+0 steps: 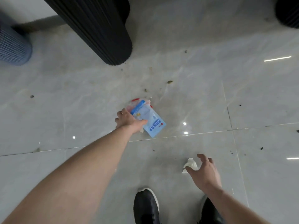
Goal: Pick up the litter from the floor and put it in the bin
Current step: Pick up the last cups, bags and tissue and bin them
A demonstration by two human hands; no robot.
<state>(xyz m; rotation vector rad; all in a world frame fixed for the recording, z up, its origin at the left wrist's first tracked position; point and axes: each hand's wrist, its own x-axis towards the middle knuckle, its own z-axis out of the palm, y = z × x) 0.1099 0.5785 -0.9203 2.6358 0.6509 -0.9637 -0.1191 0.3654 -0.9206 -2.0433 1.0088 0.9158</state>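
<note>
The left hand (127,120) reaches far forward and grips a light blue packet (149,121) with blue printed characters, thumb curled over its near edge; a red-and-white wrapper (135,101) is bunched behind the packet in the same grasp, at the floor (80,97). The right hand (203,171) hovers low with fingers spread wide, holding nothing, its thumb and fingertips just around a crumpled white tissue (191,164) lying on the tiles. Far to the left of the left hand stands a blue mesh bin (12,46). A black ribbed column (100,29) rises beyond it. Two black shoes (146,206) stand below the right hand.
</note>
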